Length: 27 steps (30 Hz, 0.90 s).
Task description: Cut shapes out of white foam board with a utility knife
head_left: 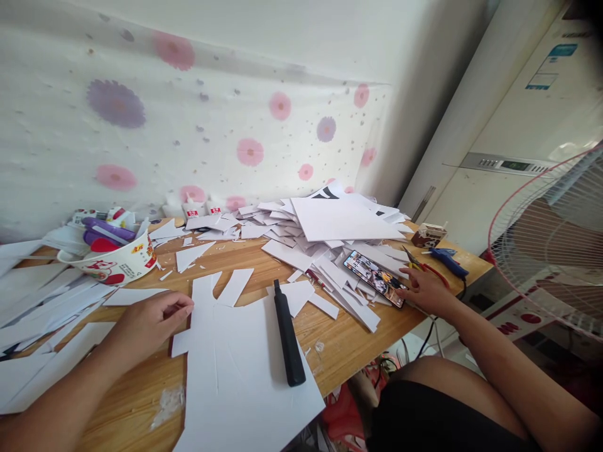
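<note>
— What colours am I looking at?
— White card (245,370) under my hands, a black knife (288,336), a light brown wooden table (343,342).
— And behind it?
— A white cloth (188,119) with pink and purple flowers; a white bowl (115,260) printed in red.

Bare wooden tabletop (330,342) lies open between the black-handled knife (288,342) and the lit phone (375,278). A heap of white card offcuts (325,226) blocks the back; a red-printed paper bowl (117,260) and white strips (42,307) crowd the left.
</note>
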{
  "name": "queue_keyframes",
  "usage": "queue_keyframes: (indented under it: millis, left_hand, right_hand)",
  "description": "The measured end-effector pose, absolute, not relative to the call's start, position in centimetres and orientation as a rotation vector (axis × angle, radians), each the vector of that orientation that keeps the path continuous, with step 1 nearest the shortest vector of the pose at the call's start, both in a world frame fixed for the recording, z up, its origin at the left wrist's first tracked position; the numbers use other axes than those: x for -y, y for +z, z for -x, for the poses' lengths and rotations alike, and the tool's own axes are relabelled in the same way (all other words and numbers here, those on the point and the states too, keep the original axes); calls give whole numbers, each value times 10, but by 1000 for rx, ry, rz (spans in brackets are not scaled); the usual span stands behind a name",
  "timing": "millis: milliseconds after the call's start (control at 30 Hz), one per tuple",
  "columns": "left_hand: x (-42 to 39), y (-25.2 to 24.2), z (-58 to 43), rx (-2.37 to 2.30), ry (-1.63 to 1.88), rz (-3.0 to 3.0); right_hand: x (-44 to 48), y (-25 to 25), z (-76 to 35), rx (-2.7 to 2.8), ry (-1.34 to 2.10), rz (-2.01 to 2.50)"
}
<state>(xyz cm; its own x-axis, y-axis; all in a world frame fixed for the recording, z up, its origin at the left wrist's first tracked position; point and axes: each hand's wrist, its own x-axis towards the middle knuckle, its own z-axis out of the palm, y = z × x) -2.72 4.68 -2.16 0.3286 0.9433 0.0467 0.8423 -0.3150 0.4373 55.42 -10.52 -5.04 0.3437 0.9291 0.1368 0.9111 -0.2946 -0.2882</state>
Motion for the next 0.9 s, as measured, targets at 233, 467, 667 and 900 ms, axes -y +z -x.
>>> queue_keyframes:
  millis: [233,467,667,900]
  left_hand:
    - [-49,-22,29,-1562,423,-2271]
    - [-46,-19,28,-1571,402,-2293]
    - [-45,-18,27,-1570,417,-2301]
    - [-46,-18,27,-1583,405,-2298]
  right_hand:
    - [105,-49,-553,1647,134,2340]
    - [106,-45,-549,1631,121,2358]
    - [104,-43,-553,1449,-96,2301]
    - [105,-42,-549,1430,-82,2211]
